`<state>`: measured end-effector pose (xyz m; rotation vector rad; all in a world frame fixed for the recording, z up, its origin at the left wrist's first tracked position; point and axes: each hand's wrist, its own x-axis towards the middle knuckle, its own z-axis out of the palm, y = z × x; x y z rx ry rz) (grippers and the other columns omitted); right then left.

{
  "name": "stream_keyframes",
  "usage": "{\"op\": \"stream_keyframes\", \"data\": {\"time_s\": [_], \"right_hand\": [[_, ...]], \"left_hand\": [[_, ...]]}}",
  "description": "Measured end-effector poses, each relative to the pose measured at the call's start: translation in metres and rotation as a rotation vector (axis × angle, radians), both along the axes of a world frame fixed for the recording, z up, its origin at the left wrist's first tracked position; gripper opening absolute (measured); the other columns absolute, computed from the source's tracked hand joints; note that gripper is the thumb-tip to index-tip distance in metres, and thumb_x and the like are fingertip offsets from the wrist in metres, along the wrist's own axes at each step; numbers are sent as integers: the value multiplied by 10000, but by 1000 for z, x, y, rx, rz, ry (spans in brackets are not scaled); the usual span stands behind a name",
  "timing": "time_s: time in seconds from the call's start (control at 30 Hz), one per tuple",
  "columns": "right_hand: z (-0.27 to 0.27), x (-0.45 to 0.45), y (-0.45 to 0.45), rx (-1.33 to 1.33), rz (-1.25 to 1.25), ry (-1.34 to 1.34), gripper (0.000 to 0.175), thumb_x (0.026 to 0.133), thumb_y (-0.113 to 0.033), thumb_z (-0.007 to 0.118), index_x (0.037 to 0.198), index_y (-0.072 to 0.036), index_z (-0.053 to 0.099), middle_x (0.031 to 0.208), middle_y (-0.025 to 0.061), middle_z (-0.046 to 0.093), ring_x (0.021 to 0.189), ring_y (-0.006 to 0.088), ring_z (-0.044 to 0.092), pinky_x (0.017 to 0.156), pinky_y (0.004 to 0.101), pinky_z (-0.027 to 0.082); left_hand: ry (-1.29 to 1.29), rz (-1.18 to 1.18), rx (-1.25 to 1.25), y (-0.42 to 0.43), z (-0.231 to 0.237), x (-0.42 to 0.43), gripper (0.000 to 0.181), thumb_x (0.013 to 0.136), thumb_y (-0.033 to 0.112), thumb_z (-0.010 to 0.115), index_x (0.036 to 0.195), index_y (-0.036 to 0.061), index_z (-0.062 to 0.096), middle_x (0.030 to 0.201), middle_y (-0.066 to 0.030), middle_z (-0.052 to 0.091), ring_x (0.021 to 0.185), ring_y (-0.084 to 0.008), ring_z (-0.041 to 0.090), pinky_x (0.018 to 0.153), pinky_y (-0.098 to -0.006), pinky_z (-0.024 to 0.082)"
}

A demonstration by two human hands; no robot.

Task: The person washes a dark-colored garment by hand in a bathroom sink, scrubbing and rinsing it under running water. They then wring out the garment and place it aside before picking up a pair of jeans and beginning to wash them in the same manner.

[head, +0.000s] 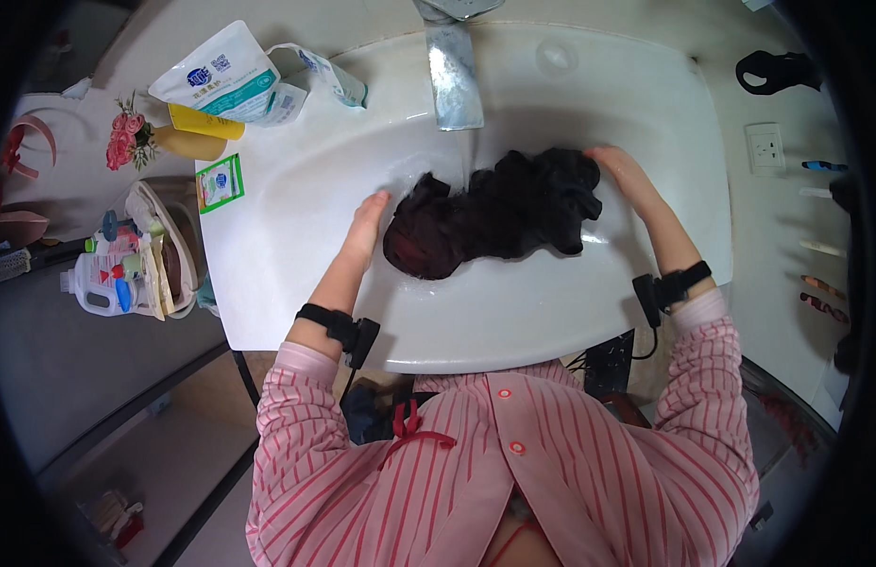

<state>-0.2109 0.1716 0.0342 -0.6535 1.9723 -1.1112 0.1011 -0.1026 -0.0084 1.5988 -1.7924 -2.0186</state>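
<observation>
A wet black cloth garment (508, 212) lies bunched in the white washbasin (317, 298), below the metal faucet (455, 78), from which a thin stream of water seems to run. At the garment's left end is my left hand (370, 220), its fingertips beside the cloth; whether they grip it cannot be told. My right hand (615, 166) reaches the garment's upper right end with its fingertips, and their hold is partly hidden. Black straps with small devices sit on both forearms.
On the basin's left rim stand white-and-teal refill pouches (229, 81), a yellow tube (207, 124) and a green-edged sachet (220, 184). Further left are artificial pink flowers (126, 138) and a basket (186, 248) of bottles. A wall socket (766, 149) is at the right.
</observation>
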Motion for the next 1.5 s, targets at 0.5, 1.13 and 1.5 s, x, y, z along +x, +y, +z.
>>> {"op": "stream_keyframes", "data": {"time_s": [0.5, 1.13, 1.5], "right_hand": [[-21, 153, -67, -58, 342, 759, 410, 677, -349, 607, 1021, -126, 596, 1029, 145, 561, 900, 312, 529, 776, 403, 442], [-99, 106, -138, 219, 488, 612, 376, 800, -415, 496, 898, -63, 585, 856, 131, 612, 805, 307, 593, 690, 401, 474], [-39, 63, -114, 85, 321, 204, 438, 820, -413, 482, 1020, -42, 600, 1001, 193, 597, 946, 333, 552, 836, 374, 424]], "left_hand": [[160, -707, -996, 94, -13, -25, 598, 789, 279, 527, 1275, -12, 335, 1277, -179, 396, 1161, -361, 370, 977, -512, 247], [-140, -818, -854, 40, -61, -89, 320, 743, 380, 494, 834, 96, 611, 773, -157, 617, 729, -364, 582, 630, -447, 464], [118, -370, -344, 22, -10, -55, 333, 832, 281, 472, 979, 3, 583, 892, -154, 605, 868, -291, 553, 782, -349, 423]]}}
